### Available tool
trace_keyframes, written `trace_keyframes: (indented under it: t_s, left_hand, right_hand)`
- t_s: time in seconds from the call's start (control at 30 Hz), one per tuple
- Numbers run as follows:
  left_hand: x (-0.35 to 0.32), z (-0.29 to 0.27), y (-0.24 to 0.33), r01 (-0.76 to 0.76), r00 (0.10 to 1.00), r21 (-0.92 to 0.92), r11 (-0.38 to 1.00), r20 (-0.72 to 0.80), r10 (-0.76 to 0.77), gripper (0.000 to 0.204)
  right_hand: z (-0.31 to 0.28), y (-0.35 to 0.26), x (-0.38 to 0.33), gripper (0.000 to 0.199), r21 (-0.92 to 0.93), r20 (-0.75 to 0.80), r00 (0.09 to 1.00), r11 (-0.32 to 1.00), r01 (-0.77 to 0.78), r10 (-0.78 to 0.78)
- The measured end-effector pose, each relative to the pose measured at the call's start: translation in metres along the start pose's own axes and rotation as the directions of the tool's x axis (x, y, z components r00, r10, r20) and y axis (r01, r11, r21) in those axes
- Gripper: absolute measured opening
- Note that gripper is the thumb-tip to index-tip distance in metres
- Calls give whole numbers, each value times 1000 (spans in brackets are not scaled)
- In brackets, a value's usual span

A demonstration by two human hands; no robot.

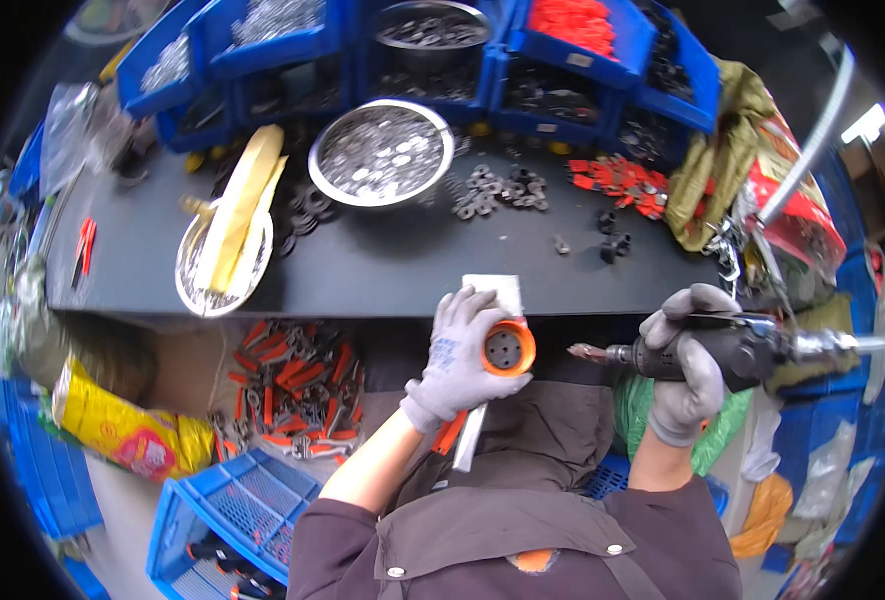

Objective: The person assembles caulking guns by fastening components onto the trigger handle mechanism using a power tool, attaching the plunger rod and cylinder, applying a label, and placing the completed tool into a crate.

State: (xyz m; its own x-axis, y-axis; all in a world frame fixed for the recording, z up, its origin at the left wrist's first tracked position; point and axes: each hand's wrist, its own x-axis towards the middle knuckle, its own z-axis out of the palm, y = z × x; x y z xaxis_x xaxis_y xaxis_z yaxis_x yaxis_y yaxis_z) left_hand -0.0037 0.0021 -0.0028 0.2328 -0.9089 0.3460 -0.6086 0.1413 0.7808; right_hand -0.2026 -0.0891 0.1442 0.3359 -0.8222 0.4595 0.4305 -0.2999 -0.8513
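Note:
My left hand (452, 350), in a grey glove, is closed around an orange-rimmed round part (507, 348) with a dark face dotted with small holes. A white strip (470, 440) and an orange piece (449, 432) stick out below that hand, and a white block (494, 290) shows just beyond it. What joins these pieces is hidden. My right hand (690, 365), gloved too, grips a black power screwdriver (737, 352). Its pointed bit (590, 352) aims left toward the round part, with a gap between them. A pale hose runs off the tool's right end.
Beyond my hands lies a dark workbench (382, 270) with a bowl of metal discs (382, 155), loose rings (497, 190) and red pieces (622, 180). Blue bins (272, 45) line its back. At lower left are orange-handled hand tools (292, 385) and a blue crate (232, 500).

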Motion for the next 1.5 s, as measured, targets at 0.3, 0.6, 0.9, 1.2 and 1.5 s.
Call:
trace_keyframes:
  t_s: [0.3, 0.6, 0.9, 1.2, 1.5]
  left_hand:
    - [0, -8, 2, 4, 999, 34, 999, 38, -6, 74]
    - [6, -12, 22, 106, 988, -31, 994, 117, -102, 95]
    - [7, -9, 18, 159, 977, -74, 985, 154, -146, 75]
    - [3, -13, 16, 219, 964, -196, 956, 192, -182, 73]
    - [9, -9, 3, 136, 982, -239, 962, 160, -99, 74]
  right_hand:
    - [-195, 131, -41, 44, -523, -579, 815, 767, -370, -1]
    - [-142, 107, -79, 27, -798, -353, 908, 579, -167, -225]
    - [-27, 303, -140, 28, -821, 437, 621, 570, -19, 651]
    - [-5, 287, -140, 30, -837, 410, 580, 543, -67, 704]
    - [6, 293, -111, 32, -869, 370, 518, 484, -100, 771]
